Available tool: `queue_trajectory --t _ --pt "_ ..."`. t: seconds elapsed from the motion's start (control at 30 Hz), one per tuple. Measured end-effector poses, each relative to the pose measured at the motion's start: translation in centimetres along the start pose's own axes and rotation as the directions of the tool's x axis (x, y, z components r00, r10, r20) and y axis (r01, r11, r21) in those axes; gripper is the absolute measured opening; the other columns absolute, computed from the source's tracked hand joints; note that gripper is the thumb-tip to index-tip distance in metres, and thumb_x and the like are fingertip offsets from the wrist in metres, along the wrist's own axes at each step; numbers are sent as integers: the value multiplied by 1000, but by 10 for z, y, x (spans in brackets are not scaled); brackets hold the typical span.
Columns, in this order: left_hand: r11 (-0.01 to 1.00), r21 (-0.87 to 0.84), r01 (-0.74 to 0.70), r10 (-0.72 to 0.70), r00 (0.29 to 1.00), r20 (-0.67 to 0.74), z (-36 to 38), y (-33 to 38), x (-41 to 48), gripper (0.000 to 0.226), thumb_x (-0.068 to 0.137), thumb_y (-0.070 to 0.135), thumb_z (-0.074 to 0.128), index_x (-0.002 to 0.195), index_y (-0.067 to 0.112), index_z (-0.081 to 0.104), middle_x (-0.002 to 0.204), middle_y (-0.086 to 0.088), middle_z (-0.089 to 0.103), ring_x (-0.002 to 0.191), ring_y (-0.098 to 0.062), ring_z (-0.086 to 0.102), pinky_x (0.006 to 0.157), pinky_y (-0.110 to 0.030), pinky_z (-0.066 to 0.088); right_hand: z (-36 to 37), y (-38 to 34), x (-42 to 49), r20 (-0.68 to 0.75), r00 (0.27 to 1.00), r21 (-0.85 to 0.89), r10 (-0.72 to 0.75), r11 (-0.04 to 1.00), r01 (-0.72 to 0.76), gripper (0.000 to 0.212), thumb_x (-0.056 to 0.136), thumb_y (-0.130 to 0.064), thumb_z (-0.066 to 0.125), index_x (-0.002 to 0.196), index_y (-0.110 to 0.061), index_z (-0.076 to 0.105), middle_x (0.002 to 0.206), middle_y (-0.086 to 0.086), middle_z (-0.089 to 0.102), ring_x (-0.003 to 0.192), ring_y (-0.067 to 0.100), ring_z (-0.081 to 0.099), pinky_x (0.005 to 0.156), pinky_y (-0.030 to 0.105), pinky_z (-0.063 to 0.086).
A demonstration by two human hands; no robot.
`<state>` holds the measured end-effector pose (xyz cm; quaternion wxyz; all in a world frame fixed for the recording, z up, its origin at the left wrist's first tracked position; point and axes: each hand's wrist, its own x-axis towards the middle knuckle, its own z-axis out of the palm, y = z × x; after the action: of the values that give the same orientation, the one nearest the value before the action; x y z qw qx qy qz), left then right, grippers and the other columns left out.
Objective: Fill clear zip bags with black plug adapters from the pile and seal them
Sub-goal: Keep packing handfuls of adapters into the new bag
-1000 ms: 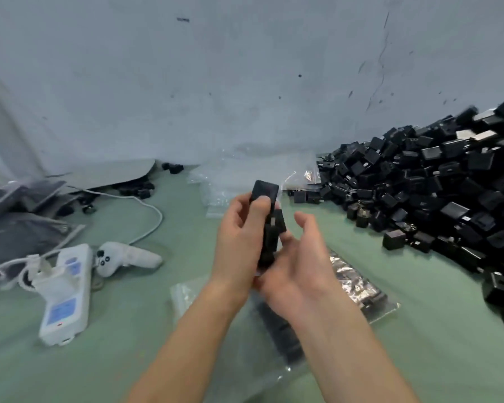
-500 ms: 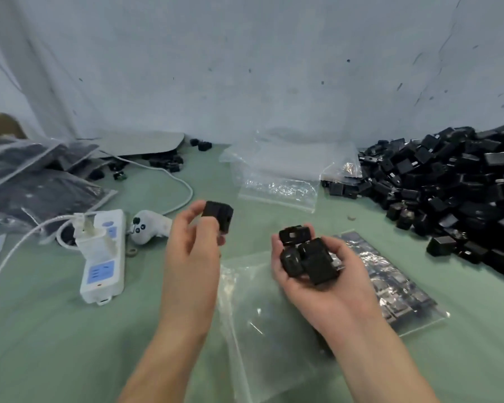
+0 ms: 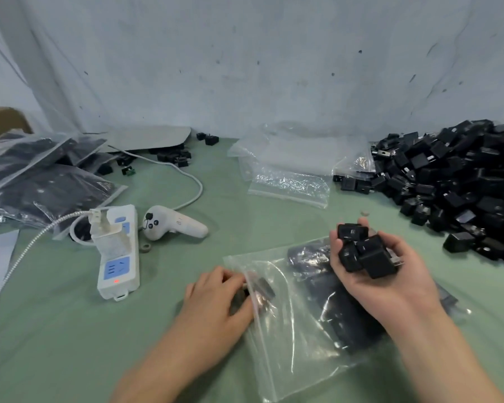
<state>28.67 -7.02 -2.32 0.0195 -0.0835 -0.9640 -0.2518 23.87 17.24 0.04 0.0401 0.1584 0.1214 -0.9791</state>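
A pale grey-blue wall (image 3: 245, 68) stood behind, dotted with dark specks and thin cracks. Below it spread a dull green surface (image 3: 56, 330), evenly lit, with only soft shadows. A brown cardboard box (image 3: 0, 120) sat at the far left, and a flat grey board (image 3: 149, 138) lay at the wall's foot. A white power strip (image 3: 118, 257) showed a small red light. A white controller (image 3: 172, 225) lay just beside it, and a white cord (image 3: 192, 181) curved back toward the wall.
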Motion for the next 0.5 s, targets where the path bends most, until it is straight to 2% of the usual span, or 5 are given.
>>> queue_trajectory --t 0.07,0.13,0.23,0.33,0.5 --pt "998 56 -17 22 995 -93 0 -1 1 27 95 57 41 112 39 53 106 21 46 107 -5 43 97 -27 31 -2 -1 1 -8 1000 -10 11 1000 -12 35 76 -12 64 108 -11 79 109 22 71 95 42 70 78 41 58" --pt "998 3 -61 60 986 -155 -3 -9 -2 25 93 57 41 98 36 54 95 23 50 97 -2 46 90 -26 35 -3 -3 2 -2 1000 -12 18 1000 -18 32 76 -12 65 104 -10 80 111 23 71 94 42 70 73 41 59" --pt "982 13 -191 191 978 -87 -7 -19 -10 34 90 60 38 84 33 59 86 22 53 90 1 47 84 -21 36 -4 -4 3 4 1000 -16 26 1000 -26 32 75 -12 64 104 -10 80 112 24 70 96 42 69 73 41 59" --pt "929 130 -347 351 936 -6 -3 -20 -16 30 94 53 44 93 37 69 93 23 55 89 0 48 84 -22 34 -4 -3 5 2 1000 -46 20 999 -20 37 76 -13 63 109 -12 78 113 23 70 98 40 69 76 41 59" --pt "921 143 -364 374 926 -50 0 -20 -11 27 94 43 47 111 38 68 119 10 57 105 -10 52 91 -28 35 -5 -2 8 -28 999 -77 27 997 -29 29 84 -18 59 104 -13 80 112 20 72 96 38 70 71 41 59"
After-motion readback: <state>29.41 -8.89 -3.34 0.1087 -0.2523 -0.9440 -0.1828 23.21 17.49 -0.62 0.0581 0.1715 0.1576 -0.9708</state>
